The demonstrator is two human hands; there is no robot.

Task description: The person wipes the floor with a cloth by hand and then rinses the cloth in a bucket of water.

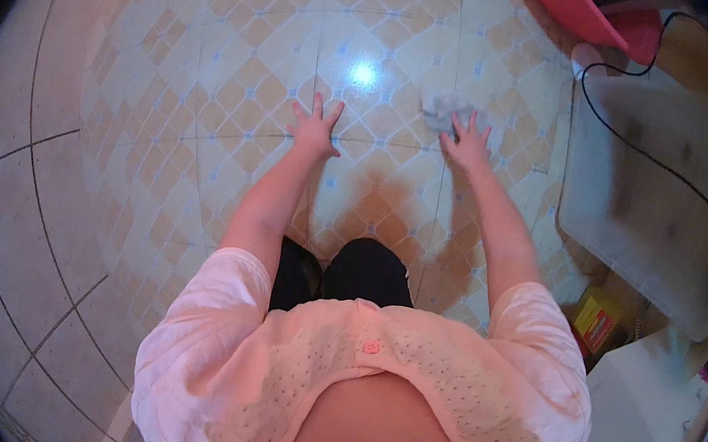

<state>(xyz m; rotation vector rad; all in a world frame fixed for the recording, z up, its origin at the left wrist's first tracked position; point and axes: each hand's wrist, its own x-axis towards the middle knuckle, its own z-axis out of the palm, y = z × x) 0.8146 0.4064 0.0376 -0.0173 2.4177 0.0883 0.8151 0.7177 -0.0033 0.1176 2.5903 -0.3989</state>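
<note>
My left hand (315,131) rests on the patterned floor covering (255,162), palm down and fingers spread, with nothing in it. To its right, my right hand (469,146) is also palm down with its fingers apart. Its fingertips lie over the near side of a crumpled grey cloth (450,110). The cloth is blurred, and the picture does not show fingers closed around it. Both my arms reach forward, and my knees in dark trousers (364,272) are between them.
Plain large tiles (8,231) run along the left side. At the right stands a pale, translucent panel or box (657,179) with a black cable (660,159) across it. A pink plastic item (585,14) is at the upper right. A yellow and red box (594,320) sits lower down.
</note>
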